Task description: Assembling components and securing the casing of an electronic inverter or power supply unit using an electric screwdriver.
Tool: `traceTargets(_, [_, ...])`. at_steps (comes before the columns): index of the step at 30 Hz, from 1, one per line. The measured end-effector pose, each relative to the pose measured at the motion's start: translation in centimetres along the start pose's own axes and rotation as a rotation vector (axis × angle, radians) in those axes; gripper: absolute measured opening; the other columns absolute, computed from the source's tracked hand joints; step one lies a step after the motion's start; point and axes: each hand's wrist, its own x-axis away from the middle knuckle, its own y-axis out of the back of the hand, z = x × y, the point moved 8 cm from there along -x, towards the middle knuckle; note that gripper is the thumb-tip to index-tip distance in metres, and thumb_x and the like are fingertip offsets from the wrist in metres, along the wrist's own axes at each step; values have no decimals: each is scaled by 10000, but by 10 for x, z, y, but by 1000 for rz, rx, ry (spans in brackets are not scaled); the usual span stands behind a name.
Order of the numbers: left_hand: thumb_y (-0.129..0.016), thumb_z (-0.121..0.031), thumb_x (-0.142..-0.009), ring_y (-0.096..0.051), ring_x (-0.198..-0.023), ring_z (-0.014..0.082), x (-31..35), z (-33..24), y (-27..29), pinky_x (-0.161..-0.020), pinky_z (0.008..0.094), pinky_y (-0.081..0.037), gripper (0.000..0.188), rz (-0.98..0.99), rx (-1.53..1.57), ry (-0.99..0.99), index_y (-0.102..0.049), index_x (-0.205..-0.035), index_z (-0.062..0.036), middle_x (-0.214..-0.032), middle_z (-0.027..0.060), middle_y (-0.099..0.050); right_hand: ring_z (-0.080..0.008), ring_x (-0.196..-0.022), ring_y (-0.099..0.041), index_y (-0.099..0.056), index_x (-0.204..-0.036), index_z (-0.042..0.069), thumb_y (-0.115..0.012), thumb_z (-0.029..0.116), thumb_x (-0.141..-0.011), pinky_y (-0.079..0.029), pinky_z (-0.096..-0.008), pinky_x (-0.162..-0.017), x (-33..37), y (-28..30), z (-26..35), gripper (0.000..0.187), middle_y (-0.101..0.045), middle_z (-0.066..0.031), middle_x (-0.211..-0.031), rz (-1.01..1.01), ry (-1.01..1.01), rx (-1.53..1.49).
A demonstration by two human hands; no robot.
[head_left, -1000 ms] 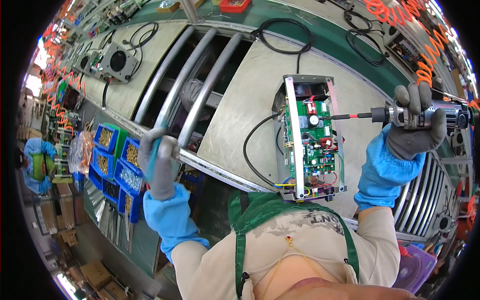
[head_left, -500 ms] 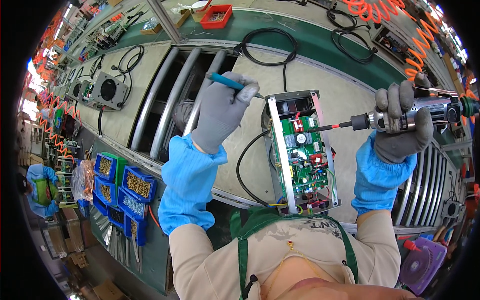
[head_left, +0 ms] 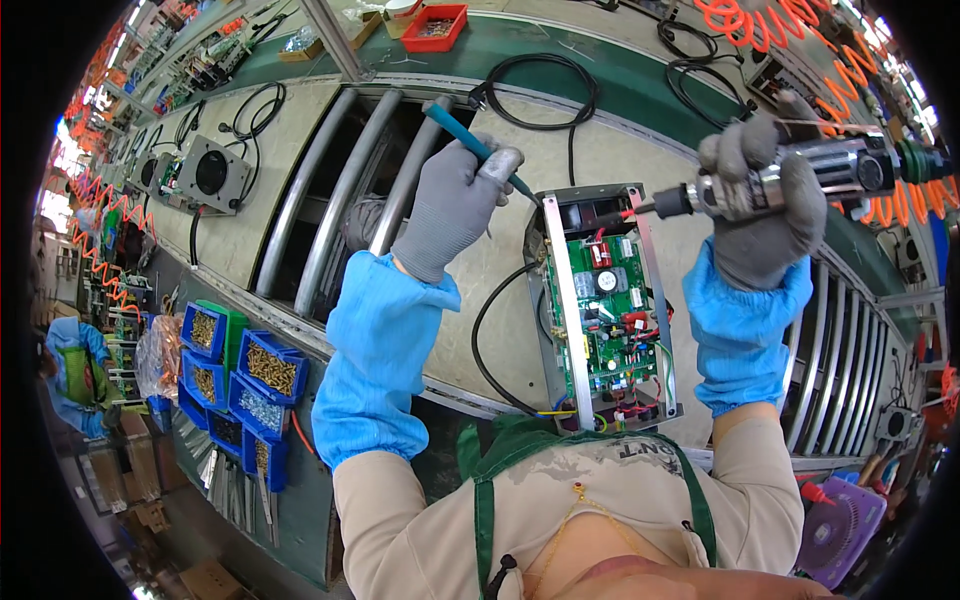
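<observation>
My gloved left hand (head_left: 445, 210) is closed round a slim teal pen-shaped tool (head_left: 460, 130). The tool's dark tip reaches the upper left corner of an open metal chassis (head_left: 567, 320). A green circuit board (head_left: 608, 305) with red and black parts lies between the chassis's two silver rails. With my gloved right hand (head_left: 765, 210) I grip a silver-and-black power screwdriver (head_left: 845, 168). Its long bit (head_left: 605, 220) points left across the chassis's upper end, above a dark opening there. Whether the bit touches anything is unclear.
Coiled black cables (head_left: 540, 92) lie behind the chassis. Metal rollers (head_left: 325, 200) run to the left, beyond them a grey fan unit (head_left: 212, 172). Blue bins (head_left: 268, 372) of screws sit at the lower left; a red tray (head_left: 435, 28) stands at the back. Orange coiled hoses hang at the right.
My right hand and the screwdriver have moved up and left, taking the bit from the board's middle to the chassis's upper end. The teal tool's tip has lowered slightly toward the corner.
</observation>
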Motion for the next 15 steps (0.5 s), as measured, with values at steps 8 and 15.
traceTargets(8, [-589, -257, -877, -566, -590, 97, -4, 3, 4, -545, 233, -466, 297, -63, 66, -35, -585, -928, 36, -693, 72, -591, -145, -583, -565, -463, -1198, -33, -571, 97, -814, -475, -252, -529, -15, -18, -37, 419, -616, -127, -743, -21, 23, 233])
traceTargets(15, [-581, -278, -876, -564, -582, 103, -3, 3, 3, -546, 243, -467, 312, -55, 70, -72, -592, -916, 32, -682, 70, -589, -125, -577, -577, -508, -1129, 7, -636, 69, -761, -472, -243, -523, -10, -36, -52, 394, -619, -128, -734, 18, -119, 221])
